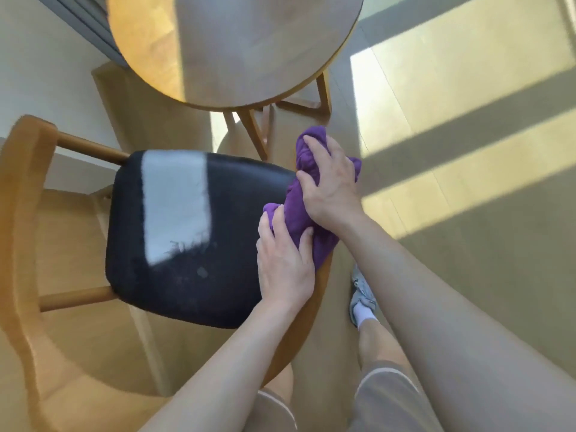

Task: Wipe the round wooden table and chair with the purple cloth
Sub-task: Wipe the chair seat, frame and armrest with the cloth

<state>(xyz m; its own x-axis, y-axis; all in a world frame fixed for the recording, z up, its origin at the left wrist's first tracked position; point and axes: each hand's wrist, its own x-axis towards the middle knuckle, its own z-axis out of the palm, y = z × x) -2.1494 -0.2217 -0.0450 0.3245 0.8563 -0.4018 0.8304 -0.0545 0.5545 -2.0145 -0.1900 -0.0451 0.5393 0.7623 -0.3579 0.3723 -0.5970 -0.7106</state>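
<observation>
While the fingers of the right hand [331, 185] are curled down over the far part of the bunched purple cloth [304, 201], the near part is pinched by the left hand [285, 263], thumb on one side and fingers on the other. So the cloth is gripped at both ends and is held at the right edge of the chair [187, 238], partly over its dark padded seat and partly past it. A bright patch of sunlight is seen across the seat's middle. The chair's curved wooden backrest is found at the left. The round wooden table [237, 48] is set just beyond, at the far side, apart from the cloth. Sunlit stripes are thrown over the floor [467, 98] on the right, and a sneakered foot [361, 294] is planted near the chair.
</observation>
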